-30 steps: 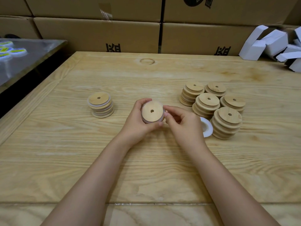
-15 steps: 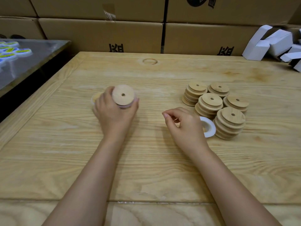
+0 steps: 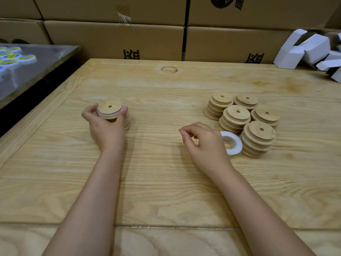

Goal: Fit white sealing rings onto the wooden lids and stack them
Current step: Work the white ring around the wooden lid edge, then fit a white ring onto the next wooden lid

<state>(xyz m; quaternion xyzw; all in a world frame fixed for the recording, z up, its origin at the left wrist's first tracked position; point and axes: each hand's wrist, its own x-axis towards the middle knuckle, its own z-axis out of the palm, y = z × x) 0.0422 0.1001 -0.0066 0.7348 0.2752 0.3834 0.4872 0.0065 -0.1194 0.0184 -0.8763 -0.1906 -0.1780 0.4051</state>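
1. Holding a ringed wooden lid (image 3: 109, 109) in the left hand (image 3: 105, 126), fingers clamped round its rim, flat face up, white seal showing beneath the top disc.
2. Sitting directly over the finished stack (image 3: 127, 120) at the left of the wooden table (image 3: 166, 182); cannot tell whether lid and stack are touching, since the hand hides the join.
3. Hovering near the middle, the right hand (image 3: 204, 143) carries nothing visible, fingers loosely curled with thumb and forefinger close together.
4. Lying flat on the table just right of that hand, partly hidden behind it: a white sealing ring (image 3: 231, 143), touching or almost touching the nearest of five stacks of bare lids (image 3: 257, 138).
5. Judged next: release on the left, then a short reach rightward for ring and lid, the right hand being far nearer; ring hole facing up, so a pinch on its rim likely suits.
6. Beyond the table: cardboard boxes (image 3: 114, 39) along the far edge, white cartons (image 3: 306, 48) far right.
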